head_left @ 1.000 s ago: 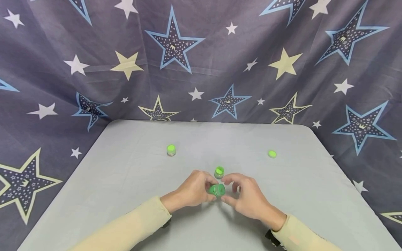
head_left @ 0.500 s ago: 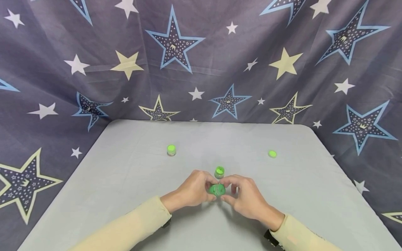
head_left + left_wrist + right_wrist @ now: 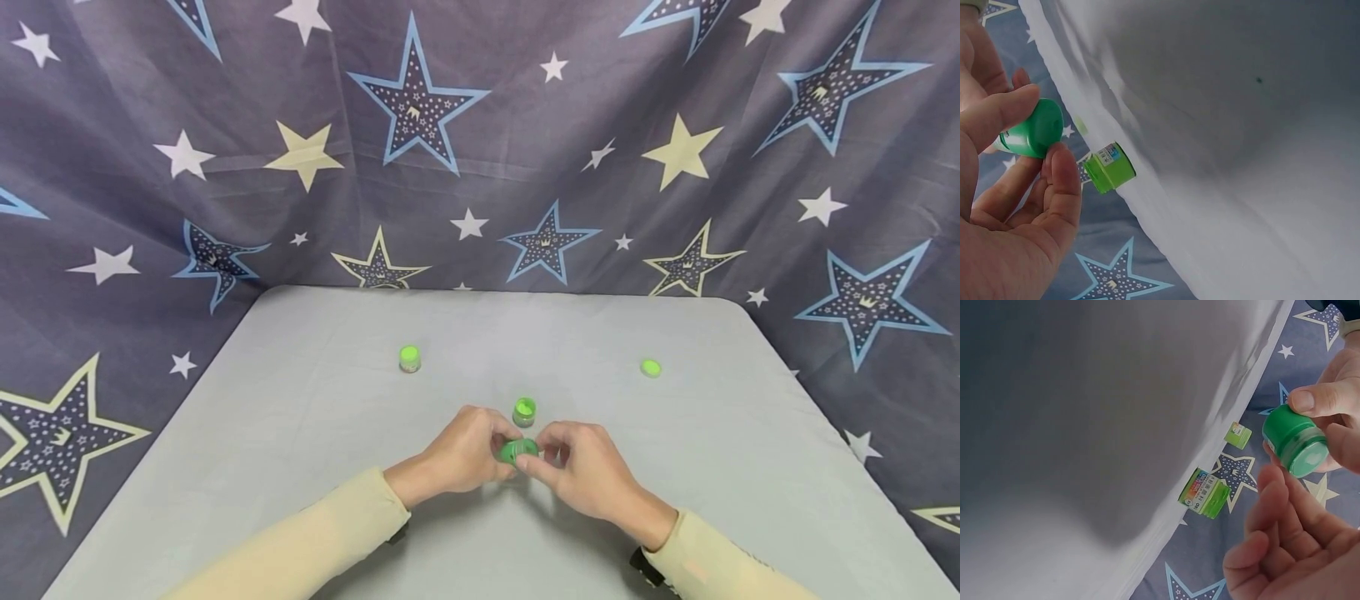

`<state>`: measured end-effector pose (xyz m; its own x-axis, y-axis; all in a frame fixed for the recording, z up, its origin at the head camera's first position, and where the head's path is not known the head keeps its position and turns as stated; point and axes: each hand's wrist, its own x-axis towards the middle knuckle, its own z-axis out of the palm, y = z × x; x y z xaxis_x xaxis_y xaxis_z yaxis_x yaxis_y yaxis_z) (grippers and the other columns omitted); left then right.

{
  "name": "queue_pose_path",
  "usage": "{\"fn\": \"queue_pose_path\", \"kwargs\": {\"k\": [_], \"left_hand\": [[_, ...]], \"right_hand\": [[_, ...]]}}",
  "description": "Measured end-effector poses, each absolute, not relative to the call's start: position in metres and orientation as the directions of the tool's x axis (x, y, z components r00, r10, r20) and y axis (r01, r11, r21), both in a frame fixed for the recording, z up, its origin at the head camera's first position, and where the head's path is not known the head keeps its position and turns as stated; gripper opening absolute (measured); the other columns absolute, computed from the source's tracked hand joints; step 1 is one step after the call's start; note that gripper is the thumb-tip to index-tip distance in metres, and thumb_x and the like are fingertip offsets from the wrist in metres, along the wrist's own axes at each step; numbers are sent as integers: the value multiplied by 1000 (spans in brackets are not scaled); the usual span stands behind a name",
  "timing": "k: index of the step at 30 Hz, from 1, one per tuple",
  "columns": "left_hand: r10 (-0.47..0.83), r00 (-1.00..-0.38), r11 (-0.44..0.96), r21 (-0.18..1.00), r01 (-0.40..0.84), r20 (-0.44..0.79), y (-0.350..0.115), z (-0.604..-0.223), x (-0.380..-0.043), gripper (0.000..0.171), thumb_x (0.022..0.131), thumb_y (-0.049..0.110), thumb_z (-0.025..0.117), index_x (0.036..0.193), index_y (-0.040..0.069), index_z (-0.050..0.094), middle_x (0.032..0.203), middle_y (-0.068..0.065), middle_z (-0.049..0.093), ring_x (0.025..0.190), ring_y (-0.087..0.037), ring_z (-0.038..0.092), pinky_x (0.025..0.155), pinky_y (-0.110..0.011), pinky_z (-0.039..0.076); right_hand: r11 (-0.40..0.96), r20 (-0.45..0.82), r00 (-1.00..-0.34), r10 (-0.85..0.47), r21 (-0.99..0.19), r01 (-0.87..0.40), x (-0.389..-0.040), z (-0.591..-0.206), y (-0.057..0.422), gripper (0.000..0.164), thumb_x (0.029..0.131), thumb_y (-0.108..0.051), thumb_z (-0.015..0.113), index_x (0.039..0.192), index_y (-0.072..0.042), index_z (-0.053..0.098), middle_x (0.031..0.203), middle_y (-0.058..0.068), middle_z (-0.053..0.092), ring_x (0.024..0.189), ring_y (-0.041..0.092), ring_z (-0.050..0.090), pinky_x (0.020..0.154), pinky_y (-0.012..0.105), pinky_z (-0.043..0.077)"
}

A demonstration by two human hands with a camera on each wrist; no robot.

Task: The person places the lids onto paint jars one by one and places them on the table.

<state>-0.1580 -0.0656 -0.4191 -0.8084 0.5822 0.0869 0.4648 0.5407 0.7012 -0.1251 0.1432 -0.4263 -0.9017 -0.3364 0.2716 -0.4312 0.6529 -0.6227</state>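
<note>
My left hand (image 3: 465, 450) grips a small dark green paint jar (image 3: 512, 451), tipped on its side above the table. Across from it, the thumb and fingers of my right hand (image 3: 588, 467) pinch at the jar's right end. The right wrist view shows this same jar (image 3: 1285, 428) with a ringed neck and a pale round end. Its smooth green end faces the camera in the left wrist view, under the left thumb. Just beyond the hands stands a lime green jar (image 3: 524, 415), its lid off and bright paint visible inside.
Farther back on the left stands another lime jar (image 3: 408, 360) with its lid on. A lime lid (image 3: 651, 368) lies by itself at the right. The grey-white table (image 3: 337, 333) meets a dark star-printed cloth (image 3: 487, 183) behind and at both sides.
My right thumb and index finger have closed in on the green jar's right end, the thumb now overlapping it. The left hand keeps its grip. The other jars and the lid are unmoved.
</note>
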Motion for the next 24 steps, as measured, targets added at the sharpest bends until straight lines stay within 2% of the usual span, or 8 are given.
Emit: {"fn": "queue_pose_path", "kwargs": {"k": [7, 15, 20, 24], "left_hand": [[586, -806, 543, 697, 468, 85, -65, -418, -158, 28, 74, 4, 90, 100, 8, 79, 89, 7, 72, 78, -3, 61, 70, -20, 53], [582, -809, 547, 698, 463, 81, -66, -417, -158, 28, 74, 5, 91, 99, 9, 79, 89, 10, 71, 78, -2, 60, 70, -20, 53], [584, -806, 542, 693, 475, 95, -66, -417, -157, 27, 74, 5, 91, 99, 9, 79, 89, 9, 71, 77, -2, 60, 70, -20, 53], [583, -806, 539, 694, 477, 102, -67, -419, -157, 29, 73, 4, 91, 100, 8, 79, 89, 8, 71, 77, -3, 60, 71, -21, 52]], "right_hand": [[669, 251, -908, -336, -615, -417, -125, -425, 144, 34, 92, -48, 75, 71, -24, 64, 61, -16, 54, 54, 2, 47, 50, 23, 43], [694, 235, -917, -324, -599, -399, -127, -425, 144, 34, 90, -52, 75, 71, -26, 66, 61, -18, 55, 55, 3, 49, 52, 23, 45], [674, 268, -911, -312, -613, -411, -126, -424, 146, 23, 86, -39, 83, 88, -19, 72, 72, -11, 61, 60, 7, 54, 53, 23, 46], [615, 317, -883, -345, -635, -468, -124, -425, 148, 35, 78, -20, 90, 107, -13, 72, 89, -2, 68, 63, 14, 58, 54, 24, 47]]}}
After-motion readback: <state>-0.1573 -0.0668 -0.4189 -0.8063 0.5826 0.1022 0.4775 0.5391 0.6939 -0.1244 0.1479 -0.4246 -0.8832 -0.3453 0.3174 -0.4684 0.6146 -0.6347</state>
